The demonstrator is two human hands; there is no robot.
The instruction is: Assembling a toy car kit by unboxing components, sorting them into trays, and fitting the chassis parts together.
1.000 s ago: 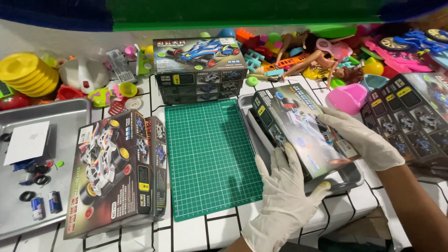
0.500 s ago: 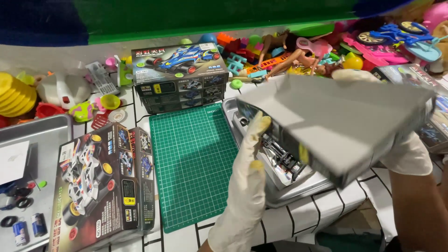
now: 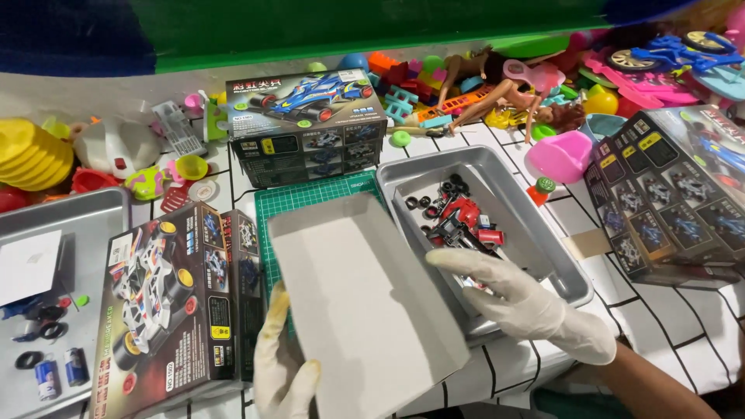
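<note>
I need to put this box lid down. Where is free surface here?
Bare tiles lie between the metal tray and the stacked boxes. The green mat is half covered by the lid. The toy pile behind is crowded.

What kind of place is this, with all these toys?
Probably a toy workbench or hobby table: boxed toy car kits, a metal tray of small car parts, and a green cutting mat.
</note>
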